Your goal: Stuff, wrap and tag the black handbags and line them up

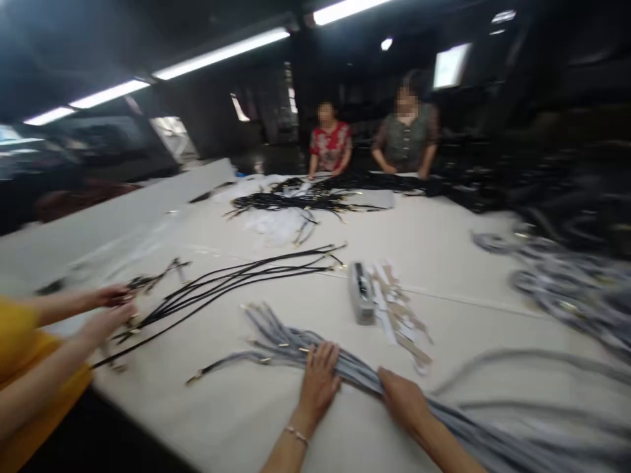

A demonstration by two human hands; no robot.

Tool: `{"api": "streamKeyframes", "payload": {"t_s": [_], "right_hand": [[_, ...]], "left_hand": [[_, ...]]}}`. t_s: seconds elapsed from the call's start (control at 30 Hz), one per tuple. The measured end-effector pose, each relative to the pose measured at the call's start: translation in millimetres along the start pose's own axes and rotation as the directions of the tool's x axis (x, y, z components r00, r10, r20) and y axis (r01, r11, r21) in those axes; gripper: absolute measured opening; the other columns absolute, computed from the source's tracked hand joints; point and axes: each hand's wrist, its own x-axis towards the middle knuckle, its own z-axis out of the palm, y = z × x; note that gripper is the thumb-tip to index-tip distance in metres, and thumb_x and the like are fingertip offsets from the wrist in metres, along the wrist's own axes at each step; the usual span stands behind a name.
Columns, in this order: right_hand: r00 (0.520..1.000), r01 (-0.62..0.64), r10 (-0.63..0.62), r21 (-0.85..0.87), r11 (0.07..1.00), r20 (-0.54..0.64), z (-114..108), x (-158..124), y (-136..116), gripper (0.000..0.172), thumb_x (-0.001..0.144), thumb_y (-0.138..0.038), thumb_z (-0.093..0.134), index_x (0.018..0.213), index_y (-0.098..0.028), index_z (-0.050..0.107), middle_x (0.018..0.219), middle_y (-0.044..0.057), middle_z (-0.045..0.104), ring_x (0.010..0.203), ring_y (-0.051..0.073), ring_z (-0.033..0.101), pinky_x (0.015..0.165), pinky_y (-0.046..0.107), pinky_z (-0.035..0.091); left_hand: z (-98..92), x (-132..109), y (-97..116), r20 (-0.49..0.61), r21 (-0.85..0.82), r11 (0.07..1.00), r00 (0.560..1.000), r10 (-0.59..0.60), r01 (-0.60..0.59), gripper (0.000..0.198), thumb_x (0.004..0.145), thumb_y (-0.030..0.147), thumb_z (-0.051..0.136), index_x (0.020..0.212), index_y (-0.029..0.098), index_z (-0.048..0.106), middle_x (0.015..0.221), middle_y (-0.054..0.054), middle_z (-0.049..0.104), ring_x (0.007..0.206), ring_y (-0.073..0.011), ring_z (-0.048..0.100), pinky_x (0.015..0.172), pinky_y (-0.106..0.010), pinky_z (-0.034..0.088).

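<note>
A bundle of long grey cords point(359, 373) with gold-coloured metal ends stretches diagonally across the white table in front of me. My left hand point(321, 373) lies over the bundle near its metal-tipped ends, fingers stretched out across the cords. Farther along, my right hand point(403, 398) is closed around the same bundle, its fingers partly hidden beneath. One dark-tipped cord end point(197, 376) sticks out to the left of the others. Beyond my hands, a grey box-shaped object point(362, 295) stands beside a pile of white and tan strips point(400, 312).
At left, a co-worker in a yellow top point(29, 368) handles black cords point(231, 276). Two people stand across the table, by a heap of black cords point(296, 200). Blurred coiled grey cords point(566, 289) lie at right. A pale raised board point(123, 220) edges the far left side.
</note>
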Motion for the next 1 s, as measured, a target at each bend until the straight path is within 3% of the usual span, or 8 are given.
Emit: {"api": "streamKeyframes", "payload": {"t_s": [0.07, 0.17, 0.3, 0.43, 0.63, 0.77, 0.9, 1.0], "right_hand": [[0.988, -0.131, 0.132, -0.010, 0.991, 0.081, 13, -5, 6, 0.037, 0.073, -0.013, 0.061, 0.109, -0.023, 0.061, 0.102, 0.008, 0.071, 0.093, 0.028, 0.067, 0.078, 0.036, 0.052], [0.963, -0.218, 0.218, -0.019, 0.976, 0.157, 22, -10, 18, 0.037, 0.071, -0.017, 0.065, 0.107, -0.018, 0.060, 0.102, 0.010, 0.069, 0.095, 0.029, 0.064, 0.082, 0.038, 0.049], [0.948, -0.240, 0.240, -0.028, 0.970, 0.208, 14, -40, 43, 0.045, 0.064, -0.033, 0.077, 0.103, -0.018, 0.061, 0.100, 0.010, 0.068, 0.095, 0.030, 0.062, 0.082, 0.040, 0.048], [0.928, -0.297, 0.308, -0.082, 0.951, 0.208, 0, -84, 85, 0.059, 0.057, -0.044, 0.084, 0.104, -0.016, 0.061, 0.101, 0.012, 0.068, 0.097, 0.032, 0.060, 0.085, 0.043, 0.046], [0.907, -0.343, 0.376, -0.188, 0.920, 0.188, -18, -122, 133, 0.021, 0.072, -0.015, 0.066, 0.093, -0.017, 0.064, 0.092, 0.010, 0.070, 0.089, 0.027, 0.064, 0.077, 0.035, 0.045], [0.905, -0.364, 0.406, -0.262, 0.894, 0.129, -31, -119, 146, 0.033, 0.078, -0.006, 0.056, 0.108, -0.018, 0.057, 0.095, 0.008, 0.070, 0.082, 0.023, 0.065, 0.069, 0.031, 0.043], [0.894, -0.395, 0.444, -0.356, 0.847, 0.064, -52, -131, 160, 0.022, 0.086, -0.005, 0.047, 0.101, -0.016, 0.059, 0.093, 0.012, 0.069, 0.090, 0.027, 0.062, 0.081, 0.038, 0.042], [0.883, -0.422, 0.469, -0.413, 0.807, 0.015, -81, -152, 174, 0.021, 0.086, -0.005, 0.045, 0.094, -0.013, 0.062, 0.093, 0.015, 0.068, 0.097, 0.029, 0.058, 0.089, 0.043, 0.040]], "left_hand": [[7.4, 6, -10, -0.031, 0.021, 0.999, 0.999, 0.031, -0.030, 0.060, 0.090, 0.028, 0.049, 0.147, 0.019, 0.032, 0.150, -0.009, 0.041, 0.140, -0.0273, 0.032, 0.118, -0.054, 0.020], [19.1, 12, -20, -0.122, 0.054, 0.993, 0.986, 0.112, -0.106, 0.056, 0.090, 0.026, 0.048, 0.144, 0.017, 0.039, 0.145, -0.010, 0.048, 0.137, -0.0277, 0.036, 0.118, -0.053, 0.016], [23.4, 10, -23, -0.203, 0.089, 0.985, 0.966, 0.162, -0.147, 0.052, 0.092, 0.028, 0.041, 0.142, 0.015, 0.042, 0.141, -0.011, 0.051, 0.135, -0.0267, 0.038, 0.118, -0.051, 0.013], [23.1, 11, -24, -0.227, 0.083, 0.984, 0.959, 0.170, -0.155, 0.053, 0.092, 0.032, 0.038, 0.142, 0.015, 0.043, 0.141, -0.011, 0.051, 0.136, -0.0267, 0.036, 0.118, -0.051, 0.013], [30.1, 15, -28, -0.298, 0.080, 0.978, 0.931, 0.209, -0.194, 0.055, 0.090, 0.033, 0.035, 0.141, 0.014, 0.043, 0.141, -0.012, 0.051, 0.136, -0.0285, 0.036, 0.117, -0.054, 0.015], [26.6, 15, -23, -0.287, 0.068, 0.979, 0.936, 0.205, -0.194, 0.056, 0.091, 0.035, 0.031, 0.139, 0.010, 0.045, 0.140, -0.015, 0.051, 0.138, -0.0299, 0.033, 0.117, -0.054, 0.015], [18.3, 15, -17, -0.249, 0.036, 0.983, 0.951, 0.183, -0.179, 0.058, 0.093, 0.036, 0.025, 0.140, 0.007, 0.044, 0.143, -0.017, 0.047, 0.142, -0.0298, 0.025, 0.118, -0.055, 0.013], [12.5, 14, -13, -0.224, 0.014, 0.984, 0.959, 0.176, -0.177, 0.059, 0.094, 0.037, 0.022, 0.143, 0.008, 0.039, 0.145, -0.018, 0.043, 0.145, -0.0280, 0.019, 0.118, -0.054, 0.011]]}}
